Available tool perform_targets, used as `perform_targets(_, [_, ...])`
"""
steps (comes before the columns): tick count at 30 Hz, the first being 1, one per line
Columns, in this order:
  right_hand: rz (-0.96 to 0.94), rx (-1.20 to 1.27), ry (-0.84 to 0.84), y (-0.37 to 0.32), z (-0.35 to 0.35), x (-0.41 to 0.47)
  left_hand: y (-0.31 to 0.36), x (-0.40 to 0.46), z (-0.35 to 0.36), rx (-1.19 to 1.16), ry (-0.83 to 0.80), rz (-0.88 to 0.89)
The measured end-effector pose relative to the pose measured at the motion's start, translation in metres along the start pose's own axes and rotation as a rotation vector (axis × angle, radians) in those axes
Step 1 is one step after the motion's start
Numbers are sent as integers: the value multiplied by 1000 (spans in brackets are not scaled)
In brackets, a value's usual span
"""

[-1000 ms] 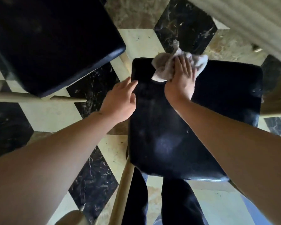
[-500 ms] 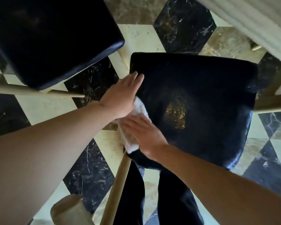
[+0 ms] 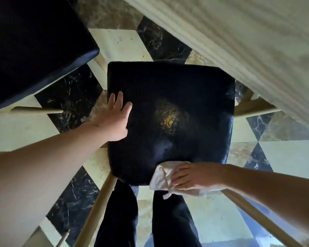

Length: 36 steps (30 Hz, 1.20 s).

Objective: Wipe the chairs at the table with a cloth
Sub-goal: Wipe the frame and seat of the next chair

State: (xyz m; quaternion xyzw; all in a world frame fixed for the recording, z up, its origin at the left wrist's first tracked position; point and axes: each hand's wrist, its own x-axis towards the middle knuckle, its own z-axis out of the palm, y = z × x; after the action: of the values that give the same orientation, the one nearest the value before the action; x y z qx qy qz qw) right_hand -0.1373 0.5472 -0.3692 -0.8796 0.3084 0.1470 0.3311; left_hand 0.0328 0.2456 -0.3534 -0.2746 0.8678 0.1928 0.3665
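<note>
— Cloth point(image 3: 161, 177) first: where is it?

— It lies under my right hand point(image 3: 194, 176), on the near edge of the dark chair seat point(image 3: 168, 104), toward the near right corner. It is pale and crumpled. Its long axis runs left to right along that edge, with a loose end hanging just past the edge toward my legs point(image 3: 118, 216).

— How is the grip of that hand?

— My right fingers are straight and lie flat on the cloth, pointing to the left. They press down on it; they do not curl round it.

— And the other hand?

— My left hand point(image 3: 114, 118) rests flat on the left side of the same seat, fingers straight and slightly spread, pointing away from me. It holds nothing. The two hands are well apart.

— Describe the seat.

— It is roughly square, black or very dark blue, seen from straight above. A dull gold patch shows near its middle. Pale wooden chair rails point(image 3: 95, 211) slant out below its near corners.

— What is around it?

— A second dark seat point(image 3: 34, 47) stands to the upper left, close to the first but apart from it. At the upper right, the pale ribbed edge of the table point(image 3: 248, 50) crosses the view. Underneath is a marble floor point(image 3: 121, 43) of cream, black and brown diamond tiles.
</note>
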Motion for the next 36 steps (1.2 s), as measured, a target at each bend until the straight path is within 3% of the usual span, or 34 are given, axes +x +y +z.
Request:
perform_targets(2, [-27,17,-89,8,6,-24,0,-1,-3,19,-9,9])
perform_targets(4, [50,55,-28,20,6,-51,1,-2,-3,33,-20,8])
perform_targets(10, [530,93,131,59,31,-118,8,-4,-3,50,-52,-10])
perform_targets(14, [826,241,380,93,16,-133,14,-2,-2,31,-27,-55])
perform_targets(17, [1074,425,606,102,-17,-95,15,-5,2,-16,41,-59])
perform_targets(20, [1532,610,948,123,-62,-34,14,-6,-1,-101,82,-42])
perform_targets(22, [1703,721,1072,147,-97,11,10,-7,-4,-142,98,-41])
perform_targets(25, [1593,681,1130,167,-131,70,7,-7,-5,-198,110,-49])
perform_targets(30, [1163,534,953,106,-125,122,5,-8,-3,-330,117,-88])
perform_targets(36, [426,157,432,27,-41,45,-1,-12,-3,-272,6,-57])
